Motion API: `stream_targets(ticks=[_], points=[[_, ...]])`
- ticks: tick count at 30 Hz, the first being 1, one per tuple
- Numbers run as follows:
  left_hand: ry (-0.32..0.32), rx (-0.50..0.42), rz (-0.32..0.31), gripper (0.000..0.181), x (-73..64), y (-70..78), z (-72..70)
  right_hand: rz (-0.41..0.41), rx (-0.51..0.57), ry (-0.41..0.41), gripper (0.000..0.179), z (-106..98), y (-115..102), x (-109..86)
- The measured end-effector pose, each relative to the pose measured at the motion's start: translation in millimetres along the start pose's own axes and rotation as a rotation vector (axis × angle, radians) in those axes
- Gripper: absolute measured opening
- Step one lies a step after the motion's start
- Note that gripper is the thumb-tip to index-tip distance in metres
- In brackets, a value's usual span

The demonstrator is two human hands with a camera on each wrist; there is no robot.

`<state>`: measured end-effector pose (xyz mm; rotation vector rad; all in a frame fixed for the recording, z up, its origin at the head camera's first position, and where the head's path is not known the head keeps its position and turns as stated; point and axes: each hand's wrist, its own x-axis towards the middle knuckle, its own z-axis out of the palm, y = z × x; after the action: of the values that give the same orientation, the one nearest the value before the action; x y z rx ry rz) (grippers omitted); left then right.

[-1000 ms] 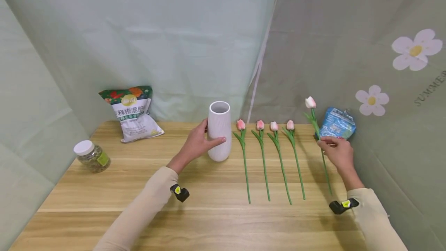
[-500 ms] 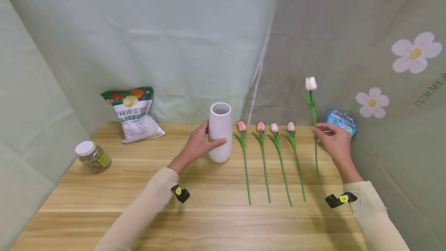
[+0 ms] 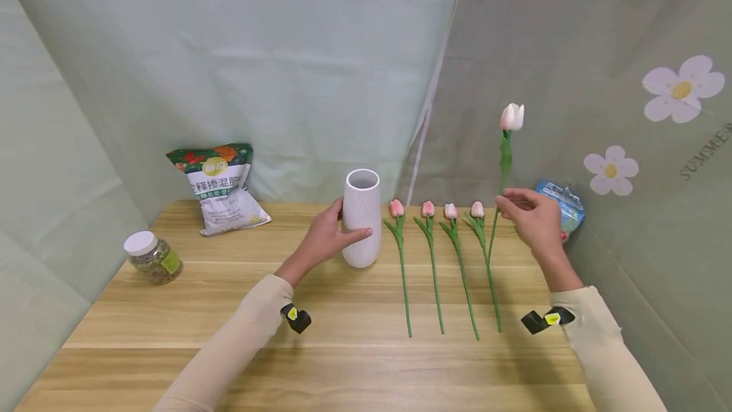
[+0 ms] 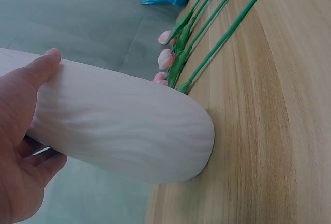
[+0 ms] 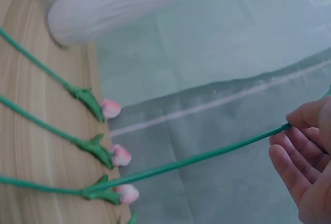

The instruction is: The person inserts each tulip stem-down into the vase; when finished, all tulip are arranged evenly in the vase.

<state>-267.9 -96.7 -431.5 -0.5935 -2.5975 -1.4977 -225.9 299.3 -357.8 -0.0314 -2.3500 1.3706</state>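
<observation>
A white ribbed vase stands upright near the table's back edge. My left hand grips it from the left side, thumb across its front, fingers behind; the left wrist view shows this hand around its upper part. My right hand pinches the green stem of a pale pink tulip between thumb and fingertips. That tulip is raised and upright, its stem crossing over a lying flower in the right wrist view. Several pink tulips lie in a row right of the vase, stems toward the front.
A fertilizer bag leans at the back left, with a white-lidded jar in front of it. Behind my right hand sits a blue packet. Cloth curtains rise behind the wooden table.
My right hand has lifted the tulip higher and carried it left, toward the lying flowers, turning it more upright. The left hand and vase have stayed in place.
</observation>
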Motion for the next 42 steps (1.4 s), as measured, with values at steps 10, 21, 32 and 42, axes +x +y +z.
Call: stream_targets(ticks=[10,21,32,42], points=[[0.007,0.018,0.009,0.084,-0.7,1.6,-1.2,-0.1,0.113,0.017,0.036,17.0,-24.3,6.7],[0.014,0.027,0.01,0.083,-0.4,1.5,-0.7,-0.208,0.274,0.034,0.03,31.4,-60.1,18.6],[0.005,0.022,0.028,0.082,-0.9,0.8,-1.8,-0.271,0.463,0.075,0.021,44.1,-87.0,28.0],[0.01,0.025,0.038,0.084,-0.5,1.2,-1.5,-0.322,0.644,0.094,0.024,49.1,-118.2,33.4]])
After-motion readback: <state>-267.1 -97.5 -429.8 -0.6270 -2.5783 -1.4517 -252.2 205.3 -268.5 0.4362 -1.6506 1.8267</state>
